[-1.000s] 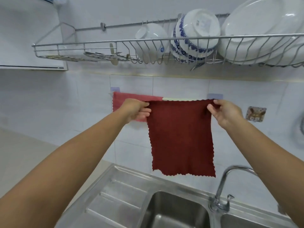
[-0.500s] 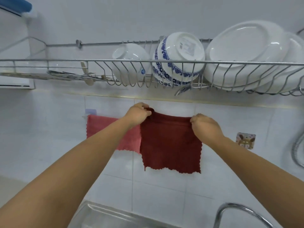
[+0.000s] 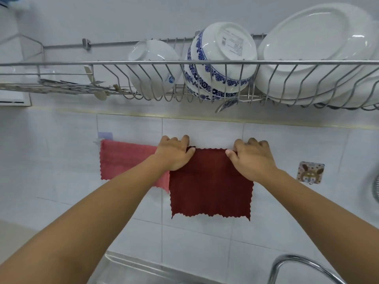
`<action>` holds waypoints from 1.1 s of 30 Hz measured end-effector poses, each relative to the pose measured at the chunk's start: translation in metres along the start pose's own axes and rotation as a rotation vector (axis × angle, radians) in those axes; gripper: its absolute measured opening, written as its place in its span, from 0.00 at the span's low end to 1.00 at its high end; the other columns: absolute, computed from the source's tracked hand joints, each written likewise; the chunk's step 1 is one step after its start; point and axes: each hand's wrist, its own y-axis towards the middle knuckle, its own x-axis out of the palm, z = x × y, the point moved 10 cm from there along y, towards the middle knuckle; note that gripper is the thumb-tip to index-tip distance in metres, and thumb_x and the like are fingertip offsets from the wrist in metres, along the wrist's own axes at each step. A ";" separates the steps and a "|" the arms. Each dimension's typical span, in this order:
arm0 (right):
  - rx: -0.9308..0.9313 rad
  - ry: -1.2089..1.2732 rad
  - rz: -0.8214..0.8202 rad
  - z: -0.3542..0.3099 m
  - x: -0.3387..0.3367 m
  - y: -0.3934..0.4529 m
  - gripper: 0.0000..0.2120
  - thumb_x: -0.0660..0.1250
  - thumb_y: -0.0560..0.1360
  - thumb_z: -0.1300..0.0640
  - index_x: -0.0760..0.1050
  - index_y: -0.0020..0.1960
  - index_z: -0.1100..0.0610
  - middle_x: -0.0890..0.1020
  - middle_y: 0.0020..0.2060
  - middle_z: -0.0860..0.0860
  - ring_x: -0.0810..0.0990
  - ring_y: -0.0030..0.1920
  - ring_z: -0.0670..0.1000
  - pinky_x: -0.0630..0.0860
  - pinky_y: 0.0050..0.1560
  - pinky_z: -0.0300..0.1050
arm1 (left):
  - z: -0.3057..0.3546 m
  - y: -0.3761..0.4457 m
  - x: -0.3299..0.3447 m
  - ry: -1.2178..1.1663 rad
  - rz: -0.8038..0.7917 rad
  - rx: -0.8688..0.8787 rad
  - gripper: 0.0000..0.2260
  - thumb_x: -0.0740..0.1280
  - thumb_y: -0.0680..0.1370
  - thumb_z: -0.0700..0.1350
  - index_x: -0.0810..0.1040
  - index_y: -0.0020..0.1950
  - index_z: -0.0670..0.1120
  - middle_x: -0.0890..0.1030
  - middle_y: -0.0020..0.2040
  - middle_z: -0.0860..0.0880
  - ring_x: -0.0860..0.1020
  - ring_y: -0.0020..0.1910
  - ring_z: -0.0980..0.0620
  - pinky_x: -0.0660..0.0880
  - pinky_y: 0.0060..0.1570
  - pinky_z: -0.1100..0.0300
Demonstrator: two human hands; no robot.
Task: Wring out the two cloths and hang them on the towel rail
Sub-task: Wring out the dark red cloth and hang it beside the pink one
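Observation:
A dark red cloth [image 3: 211, 185] hangs folded over the towel rail on the tiled wall. My left hand [image 3: 174, 153] grips its top left corner, fingers curled over the rail. At the top right corner, my right hand [image 3: 251, 158] holds the same cloth. A lighter pink cloth [image 3: 125, 160] is draped over the rail to the left, partly behind my left forearm and overlapped by the dark red one. Of the rail itself only the left mount [image 3: 100, 140] shows; the cloths and hands hide the remainder.
A wire dish rack [image 3: 61, 63] runs along the wall above the rail, holding a white bowl [image 3: 151, 64], a blue-patterned bowl [image 3: 221, 64] and white plates [image 3: 311, 54]. A patterned wall hook [image 3: 310, 172] sits right of the cloth. Below are the sink edge [image 3: 131, 265] and tap [image 3: 301, 267].
Both hands carried the dark red cloth up and over the rail, so it now hangs folded and shorter. The view tilted upward, losing most of the sink.

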 end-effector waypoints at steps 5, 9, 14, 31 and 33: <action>0.028 -0.016 -0.076 -0.001 0.011 0.005 0.26 0.43 0.80 0.41 0.75 0.53 0.54 0.80 0.48 0.53 0.72 0.56 0.54 0.64 0.58 0.53 | 0.005 0.001 0.013 0.099 -0.063 0.006 0.23 0.43 0.82 0.55 0.73 0.59 0.46 0.80 0.56 0.45 0.72 0.57 0.44 0.63 0.60 0.47; 0.062 0.043 -0.006 0.001 0.011 0.005 0.24 0.46 0.81 0.45 0.78 0.50 0.55 0.79 0.47 0.53 0.71 0.55 0.55 0.65 0.58 0.53 | 0.006 -0.005 -0.001 0.193 0.100 -0.052 0.22 0.48 0.82 0.55 0.76 0.60 0.47 0.74 0.58 0.44 0.69 0.59 0.44 0.64 0.57 0.50; 0.166 0.301 0.153 0.020 -0.003 0.003 0.14 0.58 0.78 0.58 0.78 0.58 0.57 0.77 0.56 0.56 0.72 0.57 0.58 0.69 0.58 0.53 | 0.008 -0.016 -0.011 0.051 0.259 -0.100 0.14 0.57 0.79 0.50 0.75 0.61 0.48 0.77 0.58 0.48 0.73 0.57 0.47 0.66 0.57 0.51; 0.056 -0.113 0.221 0.002 -0.002 -0.016 0.16 0.55 0.79 0.49 0.81 0.47 0.51 0.84 0.44 0.48 0.77 0.54 0.51 0.52 0.64 0.54 | 0.037 -0.024 0.002 -0.009 0.109 0.012 0.22 0.49 0.80 0.51 0.65 0.72 0.45 0.72 0.71 0.49 0.69 0.70 0.52 0.41 0.72 0.35; 0.063 -0.120 0.208 0.004 0.000 -0.020 0.19 0.53 0.79 0.46 0.81 0.48 0.50 0.84 0.46 0.47 0.76 0.59 0.51 0.48 0.68 0.58 | 0.037 -0.026 0.005 -0.020 0.094 0.006 0.24 0.49 0.81 0.52 0.60 0.75 0.45 0.65 0.75 0.48 0.63 0.74 0.53 0.40 0.72 0.35</action>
